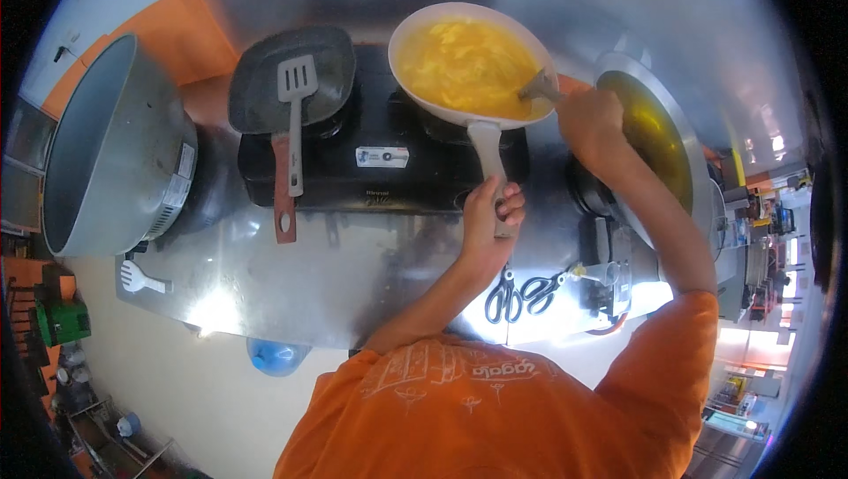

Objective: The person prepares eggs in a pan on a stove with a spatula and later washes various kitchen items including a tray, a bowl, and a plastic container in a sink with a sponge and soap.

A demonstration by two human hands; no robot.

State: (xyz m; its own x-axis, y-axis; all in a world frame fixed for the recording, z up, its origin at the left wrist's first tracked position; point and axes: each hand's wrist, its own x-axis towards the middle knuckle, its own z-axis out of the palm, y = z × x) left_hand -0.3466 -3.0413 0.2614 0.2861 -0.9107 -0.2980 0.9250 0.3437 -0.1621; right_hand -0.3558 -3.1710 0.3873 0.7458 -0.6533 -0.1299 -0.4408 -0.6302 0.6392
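Note:
My left hand (489, 210) is wrapped around the pale handle of a frying pan (487, 141). The pan sits over the right burner of a black two-burner gas stove (318, 181). Yellow beaten egg (464, 65) fills it, partly set into soft folds, with liquid around them. A grey spatula (540, 86) is gripped in my right hand (591, 126) at the pan's right rim; its blade dips into the egg, and my fingers hide most of its handle.
A dark square pan (255, 91) on the left burner carries a slotted turner (296, 84). Left stands a large grey bowl-shaped vessel (126, 167); right, a wide pan of oil (652, 128). Scissors (505, 297) and a white slotted utensil (140, 278) lie on the steel counter (278, 287).

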